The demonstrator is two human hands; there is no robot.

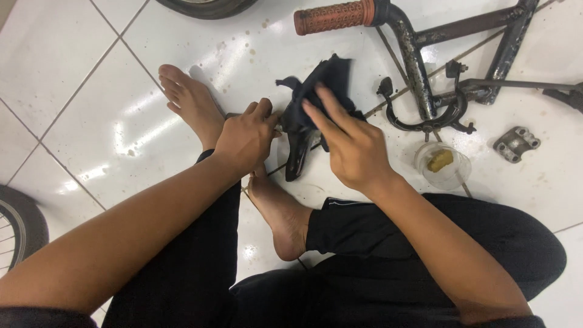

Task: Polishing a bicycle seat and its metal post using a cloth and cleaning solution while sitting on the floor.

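Note:
My left hand is closed around one end of a black metal bicycle part that rests on the white tiled floor between my bare feet. My right hand presses a dark cloth against the upper end of that part, fingers stretched over the fabric. The cloth covers much of the part, so its full shape is hidden.
A rusty handlebar with an orange grip and a brake caliper lie at the upper right. A small clear cup of yellowish grease and a grey metal clamp sit nearby. Tyres show at the top and left edge.

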